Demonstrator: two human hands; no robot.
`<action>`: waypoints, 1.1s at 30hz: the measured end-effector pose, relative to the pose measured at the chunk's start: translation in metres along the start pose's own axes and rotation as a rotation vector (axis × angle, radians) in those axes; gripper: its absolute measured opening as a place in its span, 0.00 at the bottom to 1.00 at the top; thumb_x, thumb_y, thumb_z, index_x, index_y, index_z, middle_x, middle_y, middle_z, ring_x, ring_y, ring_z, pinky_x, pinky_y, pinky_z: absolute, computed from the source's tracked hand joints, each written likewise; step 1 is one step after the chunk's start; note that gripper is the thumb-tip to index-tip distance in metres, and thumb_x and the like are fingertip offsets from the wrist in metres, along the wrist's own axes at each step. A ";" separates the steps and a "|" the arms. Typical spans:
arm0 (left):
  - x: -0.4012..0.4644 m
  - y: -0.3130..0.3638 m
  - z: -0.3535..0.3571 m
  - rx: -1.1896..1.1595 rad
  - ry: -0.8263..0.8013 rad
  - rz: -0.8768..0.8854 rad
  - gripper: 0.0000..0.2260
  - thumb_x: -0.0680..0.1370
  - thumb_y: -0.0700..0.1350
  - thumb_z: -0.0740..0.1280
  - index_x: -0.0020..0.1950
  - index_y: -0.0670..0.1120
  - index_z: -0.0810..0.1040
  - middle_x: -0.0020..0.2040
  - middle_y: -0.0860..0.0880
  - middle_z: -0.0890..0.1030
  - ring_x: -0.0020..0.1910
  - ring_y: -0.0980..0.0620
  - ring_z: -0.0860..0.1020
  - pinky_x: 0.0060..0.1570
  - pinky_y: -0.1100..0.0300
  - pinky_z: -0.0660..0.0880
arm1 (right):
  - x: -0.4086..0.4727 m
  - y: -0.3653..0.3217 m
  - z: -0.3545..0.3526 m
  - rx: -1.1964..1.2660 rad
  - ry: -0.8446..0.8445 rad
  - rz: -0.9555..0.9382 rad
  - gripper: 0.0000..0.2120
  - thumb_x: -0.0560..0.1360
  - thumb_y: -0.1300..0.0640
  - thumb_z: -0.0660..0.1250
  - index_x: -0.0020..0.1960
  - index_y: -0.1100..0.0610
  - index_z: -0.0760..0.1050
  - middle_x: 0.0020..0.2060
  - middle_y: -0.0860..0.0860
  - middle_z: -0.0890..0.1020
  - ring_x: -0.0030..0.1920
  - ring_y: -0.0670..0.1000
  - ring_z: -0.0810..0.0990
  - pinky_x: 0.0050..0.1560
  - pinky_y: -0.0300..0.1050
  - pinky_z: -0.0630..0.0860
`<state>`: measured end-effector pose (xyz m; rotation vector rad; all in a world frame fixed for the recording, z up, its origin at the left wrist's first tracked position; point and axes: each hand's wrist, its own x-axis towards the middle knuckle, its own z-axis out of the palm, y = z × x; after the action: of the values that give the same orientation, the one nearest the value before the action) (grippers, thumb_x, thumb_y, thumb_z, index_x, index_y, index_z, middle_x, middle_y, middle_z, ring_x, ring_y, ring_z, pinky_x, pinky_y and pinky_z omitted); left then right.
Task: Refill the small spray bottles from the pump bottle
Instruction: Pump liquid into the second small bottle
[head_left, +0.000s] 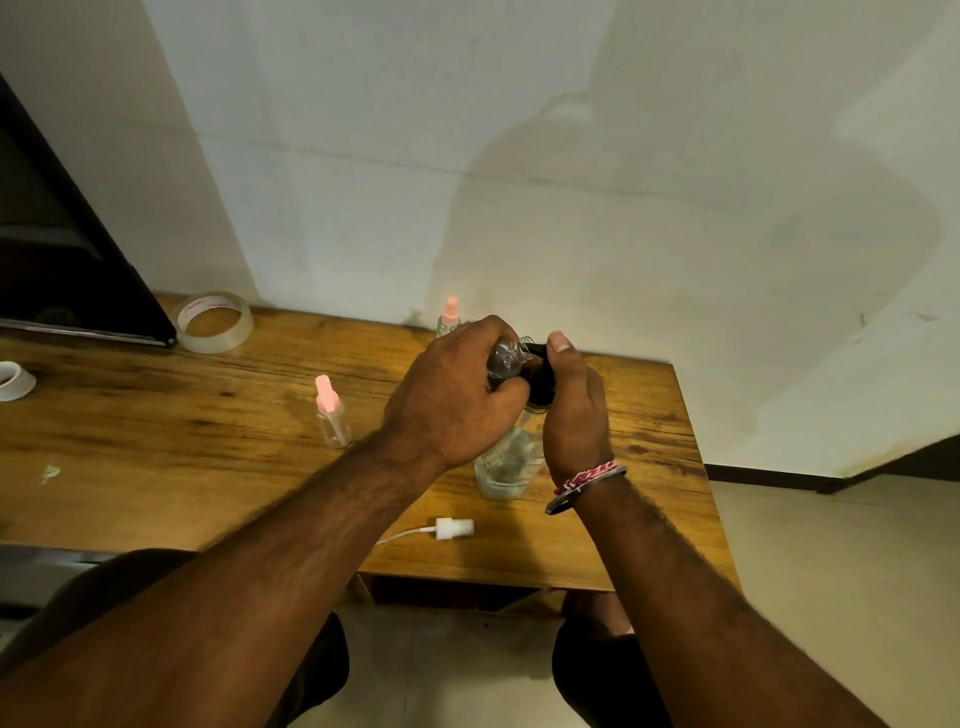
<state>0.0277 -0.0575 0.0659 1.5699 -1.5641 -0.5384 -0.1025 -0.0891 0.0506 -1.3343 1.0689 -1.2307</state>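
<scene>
Right, wooden surface (156, 415): clear pump bottle (506, 462) near its right edge, right hand (574, 410) gripping the black pump head (543, 382); left hand's (452, 395) grip wraps an uncapped small spray bottle (506, 358) at the nozzle.

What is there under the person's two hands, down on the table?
A clear pump bottle stands there on the wooden table, with clear liquid low inside. Its black pump head shows between the hands; the neck is mostly covered.

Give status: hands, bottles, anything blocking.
Left hand grip on uncapped small bottle, tilted at black pump head. Right hand on pump bottle. White sprayer lies loose on table. Nothing blocking.
</scene>
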 end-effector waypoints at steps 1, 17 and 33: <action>0.000 0.000 0.000 0.003 0.000 0.000 0.11 0.74 0.47 0.70 0.56 0.52 0.78 0.47 0.54 0.81 0.44 0.53 0.80 0.42 0.51 0.81 | -0.001 -0.001 -0.001 -0.009 -0.004 -0.001 0.24 0.81 0.46 0.57 0.50 0.63 0.84 0.39 0.51 0.87 0.42 0.44 0.84 0.42 0.35 0.77; -0.001 0.001 -0.004 0.007 0.014 0.021 0.10 0.73 0.50 0.68 0.53 0.51 0.78 0.44 0.54 0.81 0.42 0.54 0.80 0.38 0.55 0.78 | -0.007 -0.005 0.001 0.011 -0.046 -0.040 0.28 0.82 0.35 0.57 0.50 0.57 0.84 0.42 0.48 0.87 0.47 0.44 0.85 0.45 0.34 0.78; 0.000 0.001 -0.001 0.027 0.008 0.027 0.13 0.72 0.51 0.67 0.56 0.51 0.78 0.45 0.54 0.81 0.42 0.54 0.79 0.38 0.59 0.76 | -0.005 -0.010 0.002 0.033 -0.036 0.039 0.20 0.82 0.46 0.55 0.47 0.51 0.84 0.41 0.47 0.87 0.46 0.44 0.84 0.45 0.36 0.78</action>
<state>0.0278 -0.0569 0.0666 1.5677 -1.5900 -0.4974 -0.1011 -0.0827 0.0598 -1.2998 1.0400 -1.1870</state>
